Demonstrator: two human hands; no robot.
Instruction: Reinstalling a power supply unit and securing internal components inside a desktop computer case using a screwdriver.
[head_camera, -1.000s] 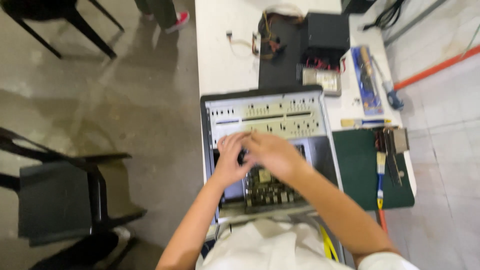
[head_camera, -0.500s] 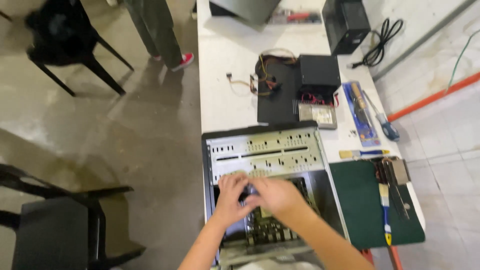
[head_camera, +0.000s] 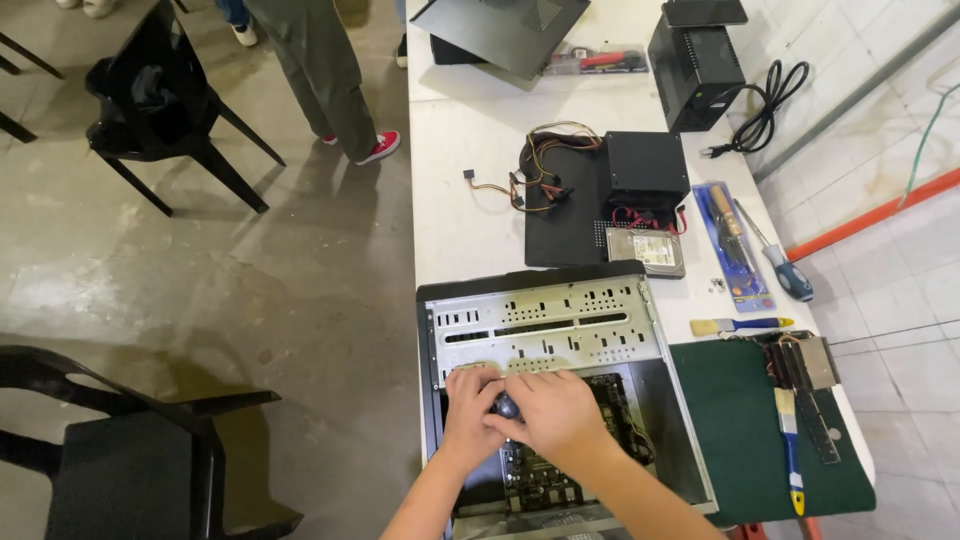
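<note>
An open computer case (head_camera: 545, 325) lies flat on the white table (head_camera: 455, 210), its metal drive bay toward the far side and a green motherboard (head_camera: 540, 480) in the near half. My left hand (head_camera: 470, 410) and my right hand (head_camera: 550, 415) are pressed together over the board's upper left area. Their fingers close around a small dark round part (head_camera: 506, 406) between them. What that part is attached to is hidden under the hands.
Beyond the case lie a black power supply (head_camera: 645, 170) with loose cables (head_camera: 545, 165), a hard drive (head_camera: 647, 250), screwdrivers (head_camera: 775, 255) and a brush (head_camera: 740, 325). A green mat (head_camera: 745, 440) with tools is at right. Black chairs (head_camera: 150, 90) and a standing person's legs (head_camera: 320, 75) are at left.
The view has tilted upward, so the case and my hands sit lower in frame and more of the far table shows. My hands stay together on the same spot.
</note>
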